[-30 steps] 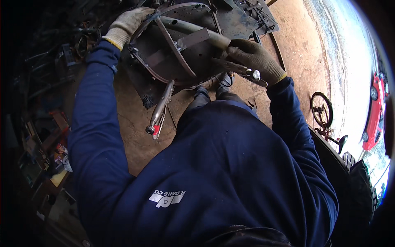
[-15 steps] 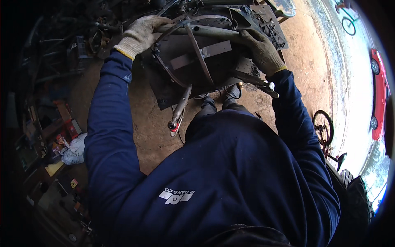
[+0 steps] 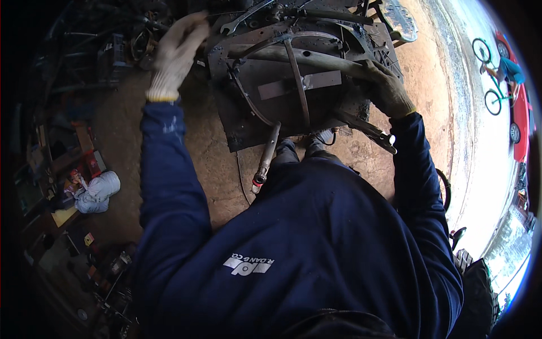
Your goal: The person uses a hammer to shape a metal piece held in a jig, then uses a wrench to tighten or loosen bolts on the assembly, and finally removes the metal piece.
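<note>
A grey metal tube lies across a dark steel worktable, beside a bent flat-bar frame. My right hand, in a soiled knit work glove, is closed round the tube's right end. My left hand, gloved too and blurred, is raised off the tube to its left, fingers stretched out and holding nothing. Under the frame lies a flat metal strip. Two tool handles stick out over the near edge: a rod-like one with a red ring and a metal one below my right hand.
An open-ended wrench and scrap metal lie at the table's far side. Dark metal parts crowd the left, with a white sack on the floor. A tyre stands at lower right. Outside, a cyclist passes a red car.
My left hand has let go of the tube and moved left, away from it. My right hand stays on the tube. The cyclist has come further into view.
</note>
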Demonstrator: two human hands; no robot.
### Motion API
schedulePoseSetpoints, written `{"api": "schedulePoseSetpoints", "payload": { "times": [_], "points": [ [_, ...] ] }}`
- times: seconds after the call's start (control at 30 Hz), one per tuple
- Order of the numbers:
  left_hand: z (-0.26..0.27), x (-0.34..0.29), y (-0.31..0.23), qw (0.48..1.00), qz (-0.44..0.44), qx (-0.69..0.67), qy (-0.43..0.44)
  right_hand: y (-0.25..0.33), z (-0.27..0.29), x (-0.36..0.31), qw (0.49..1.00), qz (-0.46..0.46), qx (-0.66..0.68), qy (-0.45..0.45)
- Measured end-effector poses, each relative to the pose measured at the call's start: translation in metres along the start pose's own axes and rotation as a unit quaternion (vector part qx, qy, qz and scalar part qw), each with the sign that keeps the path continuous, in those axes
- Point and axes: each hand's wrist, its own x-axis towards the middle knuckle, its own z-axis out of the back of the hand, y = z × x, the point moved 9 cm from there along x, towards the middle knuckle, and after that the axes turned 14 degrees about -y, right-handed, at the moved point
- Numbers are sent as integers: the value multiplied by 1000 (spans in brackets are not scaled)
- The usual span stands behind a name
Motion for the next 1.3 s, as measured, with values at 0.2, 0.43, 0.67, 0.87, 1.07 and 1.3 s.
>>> {"api": "schedulePoseSetpoints", "payload": {
  "times": [0.2,0.43,0.67,0.87,1.07,1.3],
  "points": [
    [8,-112,26,987,88,38,-128,17,22,4,995,24,-93,9],
    [-32,-133,18,992,103,65,-9,24,39,6,994,11,-100,47],
    [-45,-135,36,972,209,-97,-44,30,5,14,991,9,-132,37],
    [-41,-132,38,932,270,-219,-106,38,-11,15,980,36,-161,113],
    [-14,-145,41,914,301,-199,-184,33,-29,18,972,54,-209,96],
    [-10,-155,42,908,345,-204,-126,42,-38,2,968,57,-208,128]
  ]
}}
